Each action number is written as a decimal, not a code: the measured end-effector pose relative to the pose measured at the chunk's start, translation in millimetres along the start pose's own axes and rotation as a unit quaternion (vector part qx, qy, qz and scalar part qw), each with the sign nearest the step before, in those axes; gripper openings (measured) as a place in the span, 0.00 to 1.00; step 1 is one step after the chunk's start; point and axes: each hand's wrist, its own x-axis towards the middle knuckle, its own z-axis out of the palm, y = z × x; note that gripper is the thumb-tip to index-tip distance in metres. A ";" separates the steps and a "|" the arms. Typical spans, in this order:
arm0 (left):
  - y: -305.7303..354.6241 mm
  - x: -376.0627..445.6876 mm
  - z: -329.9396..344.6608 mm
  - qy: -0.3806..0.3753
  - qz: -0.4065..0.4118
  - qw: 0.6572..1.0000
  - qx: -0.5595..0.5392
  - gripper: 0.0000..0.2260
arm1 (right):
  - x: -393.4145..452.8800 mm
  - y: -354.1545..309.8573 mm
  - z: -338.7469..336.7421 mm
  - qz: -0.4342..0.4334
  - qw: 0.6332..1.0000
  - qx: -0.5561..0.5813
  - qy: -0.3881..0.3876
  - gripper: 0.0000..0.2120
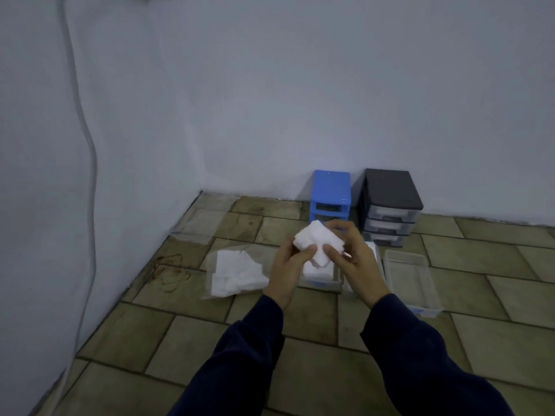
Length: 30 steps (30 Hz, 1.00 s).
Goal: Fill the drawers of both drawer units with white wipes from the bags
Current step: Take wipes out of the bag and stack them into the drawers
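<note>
— How many drawer units do we count?
— Two against the wall: one blue drawer unit point(330, 193) and one black drawer unit point(389, 205). In the black one we see three clear drawers point(390, 225) in place.
— And drawers pulled out on the floor?
— We count one clear drawer point(410, 274) to the right and one drawer with wipes point(318, 273) under the hands; a third between them is too hidden to be sure.
— Bags?
— Two: one bag of wipes point(237, 273) and one flat bag point(199, 223) near the corner.
— Hands?
— Two, the left hand point(289, 265) and the right hand point(353, 259), together holding one bundle of wipes point(318, 241).
</note>
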 end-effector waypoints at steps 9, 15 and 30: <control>-20.2 1.7 75.4 -0.087 0.093 0.980 0.154 0.21 | -15.5 14.4 -83.9 0.013 0.995 -0.100 -0.002 0.12; -48.4 8.5 121.3 -0.080 0.030 0.973 0.214 0.21 | -29.1 29.0 -128.0 0.035 0.993 -0.113 0.027 0.10; -80.5 13.3 154.3 -0.044 0.034 0.878 0.476 0.18 | -32.8 79.3 -173.3 0.132 0.958 -0.234 -0.097 0.11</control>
